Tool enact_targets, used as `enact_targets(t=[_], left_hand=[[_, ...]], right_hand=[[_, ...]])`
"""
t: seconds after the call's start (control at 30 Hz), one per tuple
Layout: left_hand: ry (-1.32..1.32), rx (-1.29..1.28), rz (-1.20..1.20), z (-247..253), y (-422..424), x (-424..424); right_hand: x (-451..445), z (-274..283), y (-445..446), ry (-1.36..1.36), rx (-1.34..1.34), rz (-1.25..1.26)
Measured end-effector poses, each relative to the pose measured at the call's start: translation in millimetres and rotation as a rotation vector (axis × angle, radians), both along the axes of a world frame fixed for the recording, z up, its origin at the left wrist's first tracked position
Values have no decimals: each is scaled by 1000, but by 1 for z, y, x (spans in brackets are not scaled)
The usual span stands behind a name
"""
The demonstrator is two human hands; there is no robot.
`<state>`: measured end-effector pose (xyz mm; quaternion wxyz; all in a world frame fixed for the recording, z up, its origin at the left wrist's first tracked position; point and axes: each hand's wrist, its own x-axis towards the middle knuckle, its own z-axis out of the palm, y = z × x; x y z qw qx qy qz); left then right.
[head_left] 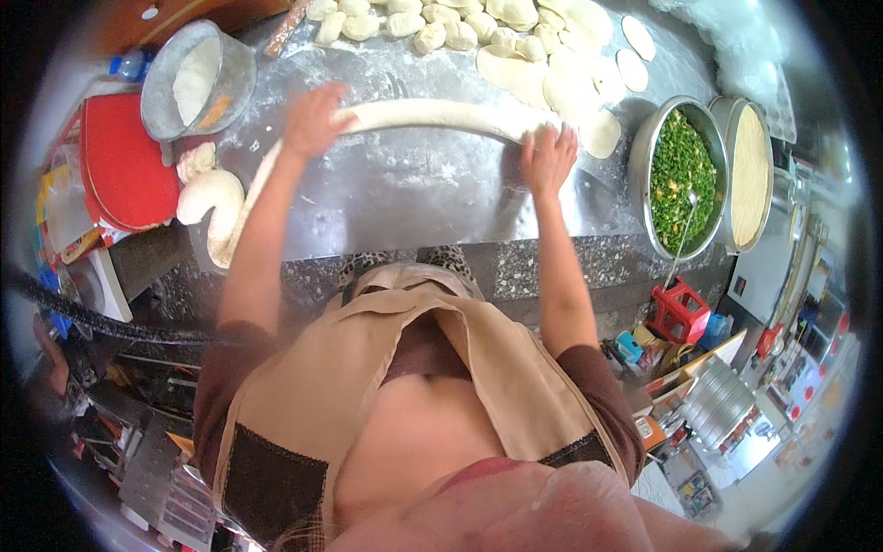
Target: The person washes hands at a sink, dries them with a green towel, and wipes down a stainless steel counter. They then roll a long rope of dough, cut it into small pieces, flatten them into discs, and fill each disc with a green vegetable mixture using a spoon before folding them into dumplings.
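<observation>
A long floured rope of dough (434, 114) bows across the steel worktop (414, 179) in front of me. My left hand (314, 124), blurred, lies over the rope's left part with fingers and thumb spread. Past that wrist, a thinner stretch of dough (259, 183) runs down to a thick folded piece of dough (214, 196). At the rope's right end, my right hand (550, 157) rests on top, fingers extended and slightly apart. Neither hand visibly closes around the dough; the parts under the palms are hidden.
Many small dough pieces (407, 24) and flat dough rounds (600, 134) lie at the back. A flour-filled metal bowl (238, 76) stands left. On the right are a steel bowl (641, 172) of chopped green filling with a spoon (692, 200), and a dough-filled basin (752, 179).
</observation>
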<state>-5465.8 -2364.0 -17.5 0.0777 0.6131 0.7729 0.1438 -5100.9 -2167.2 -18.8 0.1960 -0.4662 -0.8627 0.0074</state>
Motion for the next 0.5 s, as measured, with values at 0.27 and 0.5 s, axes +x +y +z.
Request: enact_targets(t=[0.27, 0.5], left_hand=[[-645, -368, -16, 43, 7, 59], [-980, -1078, -122, 43, -70, 32]], right_hand=[[-145, -7, -123, 1899, -1928, -564], [-78, -58, -32, 2420, -1518, -249]])
